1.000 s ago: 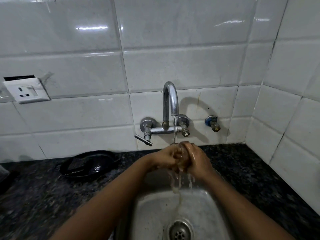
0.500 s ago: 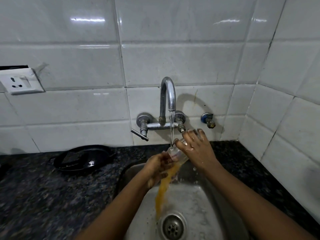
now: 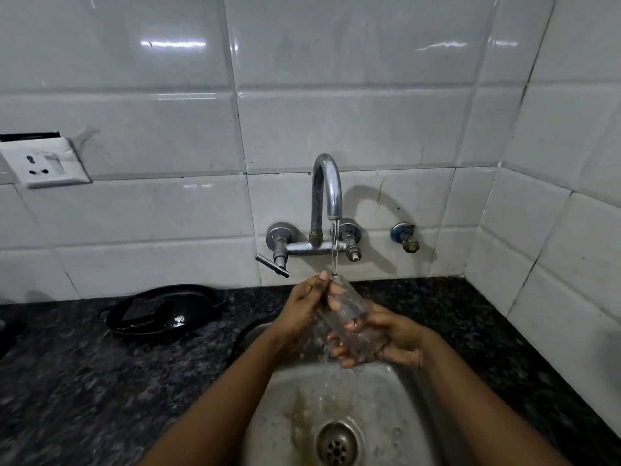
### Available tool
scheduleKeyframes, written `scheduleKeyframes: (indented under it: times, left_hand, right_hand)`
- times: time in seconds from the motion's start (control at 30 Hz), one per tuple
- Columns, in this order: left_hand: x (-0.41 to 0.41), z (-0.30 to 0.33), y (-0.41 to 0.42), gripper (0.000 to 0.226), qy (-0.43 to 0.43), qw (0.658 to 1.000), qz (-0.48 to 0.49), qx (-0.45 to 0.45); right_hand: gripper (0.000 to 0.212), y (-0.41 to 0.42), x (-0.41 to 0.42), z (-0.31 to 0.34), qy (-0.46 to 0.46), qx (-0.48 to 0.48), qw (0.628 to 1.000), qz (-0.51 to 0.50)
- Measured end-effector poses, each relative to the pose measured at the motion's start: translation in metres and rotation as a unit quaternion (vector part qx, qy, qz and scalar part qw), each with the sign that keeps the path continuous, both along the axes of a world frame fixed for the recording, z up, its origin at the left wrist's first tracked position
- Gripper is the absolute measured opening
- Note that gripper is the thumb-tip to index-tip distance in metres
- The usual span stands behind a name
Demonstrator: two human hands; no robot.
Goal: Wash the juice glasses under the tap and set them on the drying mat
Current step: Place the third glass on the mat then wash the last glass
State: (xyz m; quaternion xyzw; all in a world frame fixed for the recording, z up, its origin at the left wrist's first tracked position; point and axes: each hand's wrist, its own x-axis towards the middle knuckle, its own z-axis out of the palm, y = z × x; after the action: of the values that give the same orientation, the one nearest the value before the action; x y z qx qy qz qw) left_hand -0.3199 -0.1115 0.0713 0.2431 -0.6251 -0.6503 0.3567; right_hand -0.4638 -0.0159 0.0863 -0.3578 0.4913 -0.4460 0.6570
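Both hands clamp one tilted glass [image 3: 346,317] under the running tap [image 3: 326,193]: right hand [image 3: 393,338] wrapping its base, left hand [image 3: 304,306] rubbing the rim. Rinsing is underway; no drying mat shows.

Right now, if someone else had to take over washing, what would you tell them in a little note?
Left hand: grips the upper part of the juice glass, fingers near the rim.
Right hand: cups the lower end of the same glass from below.
The glass is tilted under the running tap, over the sink; water hits near its top. It looks clear, though orange-brown residue streaks the basin near the drain.
Done: this glass is mostly rinsed.
Left: finish rinsing, then set it on the drying mat, which is not in view. No other glasses are visible.
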Motion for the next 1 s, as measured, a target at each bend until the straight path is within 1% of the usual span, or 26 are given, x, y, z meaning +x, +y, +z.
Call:
scheduleKeyframes:
  times: [0.07, 0.13, 0.17, 0.2, 0.23, 0.27, 0.3, 0.33, 0.4, 0.43, 0.47, 0.5, 0.53, 0.57, 0.6, 0.63, 0.67, 0.73, 0.77, 0.8, 0.83, 0.87, 0.9, 0.93, 0.97, 1.0]
  left_hand:
    - [-0.001, 0.007, -0.004, 0.036, -0.050, 0.998, -0.014, -0.028]
    - [0.000, 0.015, -0.012, 0.037, -0.121, 0.990, -0.034, -0.058]
    - [-0.001, 0.019, -0.015, 0.035, -0.155, 0.985, -0.041, -0.066]
    - [-0.005, 0.022, -0.017, 0.034, -0.178, 0.981, -0.038, -0.069]
    - [-0.010, 0.025, -0.018, 0.033, -0.192, 0.978, -0.021, -0.073]
    - [-0.016, 0.026, -0.017, 0.034, -0.204, 0.975, 0.016, -0.088]
    - [-0.023, 0.025, -0.016, 0.037, -0.213, 0.969, 0.066, -0.110]
    - [-0.029, 0.023, -0.016, 0.040, -0.223, 0.958, 0.123, -0.134]
    - [-0.032, 0.018, -0.017, 0.044, -0.211, 0.941, 0.218, -0.149]
    - [-0.030, 0.017, -0.018, 0.045, -0.191, 0.946, 0.225, -0.138]
    - [-0.026, 0.018, -0.019, 0.044, -0.162, 0.958, 0.204, -0.116]
    - [-0.022, 0.019, -0.018, 0.044, -0.122, 0.973, 0.175, -0.090]
    - [-0.019, 0.022, -0.016, 0.044, -0.083, 0.984, 0.146, -0.066]
    - [-0.017, 0.025, -0.012, 0.044, -0.055, 0.989, 0.125, -0.051]
    - [-0.016, 0.028, -0.008, 0.044, -0.043, 0.991, 0.114, -0.049]
    - [-0.016, 0.028, -0.007, 0.044, -0.040, 0.992, 0.107, -0.055]
    - [-0.016, 0.029, -0.005, 0.044, -0.046, 0.992, 0.099, -0.065]
    - [-0.019, 0.029, -0.007, 0.045, -0.084, 0.990, 0.077, -0.082]
    - [-0.021, 0.030, -0.009, 0.045, -0.112, 0.987, 0.071, -0.092]
    - [-0.023, 0.029, -0.009, 0.046, -0.140, 0.982, 0.075, -0.100]
    - [-0.026, 0.029, -0.010, 0.047, -0.154, 0.979, 0.085, -0.101]
    - [-0.026, 0.029, -0.011, 0.047, -0.155, 0.979, 0.093, -0.100]
    - [-0.027, 0.029, -0.011, 0.047, -0.148, 0.979, 0.095, -0.099]
    - [-0.026, 0.029, -0.011, 0.047, -0.137, 0.981, 0.095, -0.097]
    - [-0.023, 0.028, -0.012, 0.045, -0.121, 0.984, 0.095, -0.085]
    - [-0.020, 0.028, -0.012, 0.045, -0.104, 0.988, 0.096, -0.063]
  right_hand:
    - [0.055, 0.001, 0.007, -0.004, 0.014, -0.010, 1.000, -0.011]
    - [0.056, -0.003, 0.017, -0.003, 0.207, -0.051, 0.976, -0.048]
    - [0.063, -0.005, 0.022, -0.002, 0.355, -0.066, 0.930, -0.063]
    - [0.072, -0.008, 0.028, -0.003, 0.523, -0.074, 0.846, -0.077]
    - [0.077, -0.011, 0.036, -0.010, 0.676, -0.097, 0.720, -0.121]
    - [0.076, -0.015, 0.043, -0.018, 0.772, -0.136, 0.600, -0.160]
    - [0.073, -0.015, 0.051, -0.019, 0.814, -0.149, 0.534, -0.173]
    - [0.074, -0.015, 0.058, -0.014, 0.821, -0.156, 0.520, -0.176]
    - [0.086, -0.016, 0.056, -0.008, 0.778, -0.138, 0.600, -0.129]
    - [0.089, -0.015, 0.048, -0.004, 0.725, -0.137, 0.669, -0.092]
    - [0.087, -0.014, 0.040, 0.001, 0.627, -0.135, 0.764, -0.072]
    - [0.076, -0.013, 0.031, 0.006, 0.484, -0.120, 0.864, -0.066]
    - [0.057, -0.012, 0.024, 0.011, 0.323, -0.096, 0.940, -0.056]
    - [0.042, -0.008, 0.021, 0.012, 0.192, -0.074, 0.977, -0.048]
    - [0.038, -0.006, 0.018, 0.012, 0.106, -0.065, 0.991, -0.051]
    - [0.042, -0.004, 0.017, 0.012, 0.083, -0.061, 0.993, -0.060]
    - [0.051, -0.005, 0.016, 0.009, 0.108, -0.063, 0.989, -0.074]
    - [0.068, -0.006, 0.023, 0.008, 0.287, -0.085, 0.948, -0.112]
    - [0.075, -0.006, 0.028, 0.008, 0.436, -0.089, 0.888, -0.117]
    - [0.081, -0.006, 0.036, 0.007, 0.595, -0.086, 0.791, -0.117]
    - [0.085, -0.005, 0.045, 0.006, 0.710, -0.084, 0.689, -0.114]
    - [0.089, -0.004, 0.049, 0.004, 0.754, -0.094, 0.639, -0.116]
    - [0.093, -0.003, 0.050, 0.004, 0.755, -0.105, 0.637, -0.110]
    - [0.095, -0.004, 0.046, 0.004, 0.718, -0.120, 0.679, -0.096]
    - [0.091, -0.004, 0.038, 0.008, 0.625, -0.128, 0.766, -0.076]
    - [0.078, -0.003, 0.030, 0.013, 0.476, -0.121, 0.869, -0.063]
